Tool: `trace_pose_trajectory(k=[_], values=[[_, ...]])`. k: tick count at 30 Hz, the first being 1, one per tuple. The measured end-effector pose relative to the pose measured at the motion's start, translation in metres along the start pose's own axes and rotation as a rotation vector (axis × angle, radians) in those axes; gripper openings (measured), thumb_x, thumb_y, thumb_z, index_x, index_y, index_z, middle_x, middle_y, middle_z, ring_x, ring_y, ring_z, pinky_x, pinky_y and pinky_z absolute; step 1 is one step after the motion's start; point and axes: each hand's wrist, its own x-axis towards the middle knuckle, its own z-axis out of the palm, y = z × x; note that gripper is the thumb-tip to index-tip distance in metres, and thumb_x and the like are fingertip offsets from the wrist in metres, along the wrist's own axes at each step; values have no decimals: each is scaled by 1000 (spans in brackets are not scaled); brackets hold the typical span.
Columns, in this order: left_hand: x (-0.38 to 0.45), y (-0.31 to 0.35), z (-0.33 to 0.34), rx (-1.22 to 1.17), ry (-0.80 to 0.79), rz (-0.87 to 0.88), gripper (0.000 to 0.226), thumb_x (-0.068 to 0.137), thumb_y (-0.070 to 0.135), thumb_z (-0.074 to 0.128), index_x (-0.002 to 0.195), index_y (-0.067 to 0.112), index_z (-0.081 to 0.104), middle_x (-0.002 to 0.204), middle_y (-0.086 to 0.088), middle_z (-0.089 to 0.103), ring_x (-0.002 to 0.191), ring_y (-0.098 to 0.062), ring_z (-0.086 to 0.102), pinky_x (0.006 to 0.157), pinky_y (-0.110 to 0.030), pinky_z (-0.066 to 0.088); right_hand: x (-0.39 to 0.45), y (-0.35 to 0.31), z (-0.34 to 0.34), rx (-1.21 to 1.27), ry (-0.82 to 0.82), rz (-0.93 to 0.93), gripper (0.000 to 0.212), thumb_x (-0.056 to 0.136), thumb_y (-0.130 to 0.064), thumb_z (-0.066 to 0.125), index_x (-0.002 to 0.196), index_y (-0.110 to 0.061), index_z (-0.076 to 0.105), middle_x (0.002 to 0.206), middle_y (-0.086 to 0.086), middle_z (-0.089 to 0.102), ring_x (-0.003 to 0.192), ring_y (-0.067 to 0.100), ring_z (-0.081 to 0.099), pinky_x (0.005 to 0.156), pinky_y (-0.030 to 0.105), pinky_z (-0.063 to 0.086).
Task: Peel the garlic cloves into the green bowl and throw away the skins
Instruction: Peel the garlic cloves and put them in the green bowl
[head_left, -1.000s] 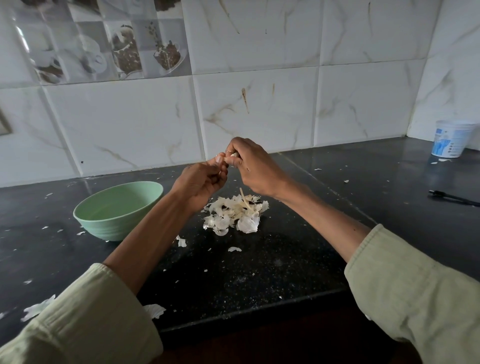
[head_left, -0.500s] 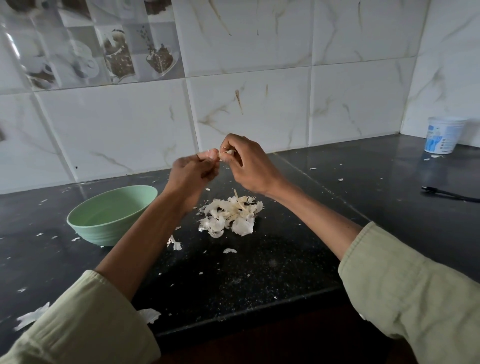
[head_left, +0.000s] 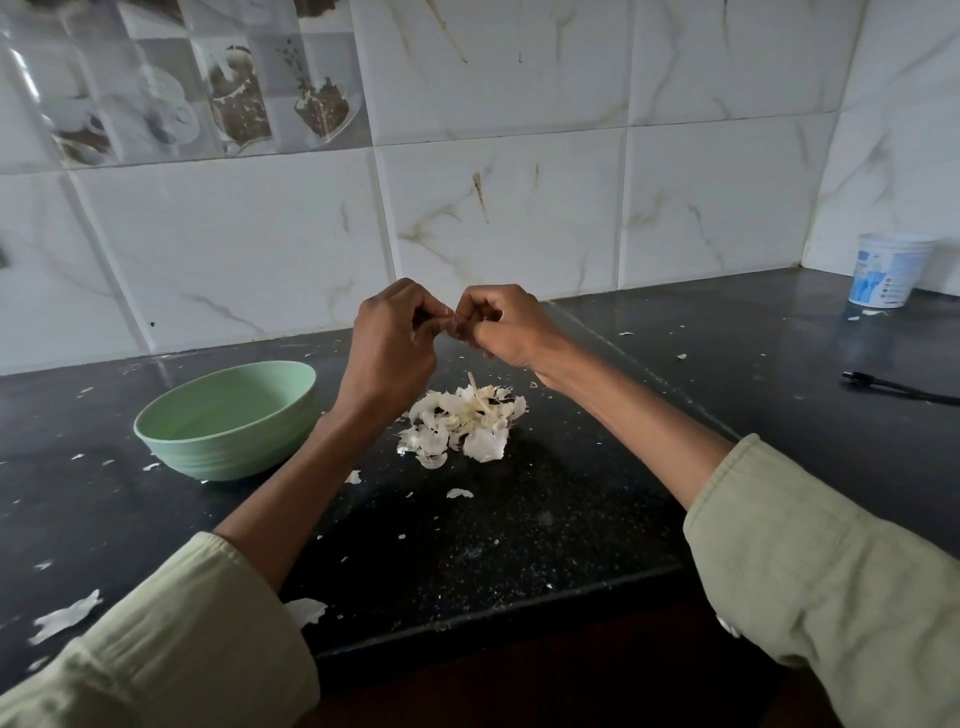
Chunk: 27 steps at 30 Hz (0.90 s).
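Note:
My left hand (head_left: 389, 343) and my right hand (head_left: 501, 325) are raised above the black counter, fingertips meeting. Together they pinch a small garlic clove (head_left: 451, 318) that is almost wholly hidden by the curled fingers. Below the hands lies a pile of white garlic skins (head_left: 462, 423). The green bowl (head_left: 228, 421) stands on the counter to the left of the pile, beside my left forearm. Its inside looks bare from this angle.
Loose skin flakes (head_left: 65, 618) are scattered over the counter (head_left: 519, 519). A white plastic tub (head_left: 888, 270) stands in the far right corner, and a black pen-like object (head_left: 898, 387) lies at the right edge. A tiled wall closes the back.
Both hands stay together on the clove above the skin pile; the white bit of clove seen between the fingertips earlier is now covered. The view has shifted slightly.

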Motion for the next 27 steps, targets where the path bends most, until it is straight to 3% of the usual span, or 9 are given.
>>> trace_pose_trajectory(k=[3,8,10,13,17,22,27], values=[[0,0,0,68,-27,59,13,90,-4,72,90,8,73,90,2,69,78,-8,64,70,-30,54,0,-3,-2,112,-54,125,14,86,-4,67,78,-14,72,76,6,67,68,12,57,60,25,49],[-2,0,4,247,-142,197,30,81,-20,63,93,7,66,94,-4,65,87,-21,59,72,-41,52,3,0,-4,316,-151,417,11,86,-7,69,76,-12,72,77,3,63,60,9,48,53,21,38],[-2,-2,5,160,-120,94,18,90,-9,68,95,9,68,94,0,68,84,-16,64,72,-37,56,2,2,-6,351,-175,414,12,88,-5,68,78,-10,70,75,2,62,60,9,48,54,20,39],[-3,-4,3,-199,-60,-229,7,99,12,71,106,13,72,94,3,75,81,-9,70,73,-20,57,4,-1,-8,446,-189,324,12,93,-6,68,82,-11,67,74,1,61,61,8,51,57,20,43],[-6,-13,3,-491,-93,-328,19,98,9,72,115,0,73,92,-13,78,81,-17,75,79,-27,62,6,2,-3,455,-198,312,13,94,-10,68,81,-13,66,70,-1,60,58,7,53,53,18,46],[-9,-15,4,-498,-120,-329,15,95,7,74,107,-1,76,89,-14,79,80,-20,74,82,-32,63,6,8,-1,479,-193,398,7,92,-11,67,86,-12,65,69,-1,60,55,7,50,48,17,46],[-7,-11,4,-250,-125,-222,4,95,7,76,99,6,75,80,-2,77,72,-12,75,70,-21,60,6,10,2,484,-176,483,11,93,-12,60,82,-13,62,64,-1,56,53,8,46,47,19,41]])
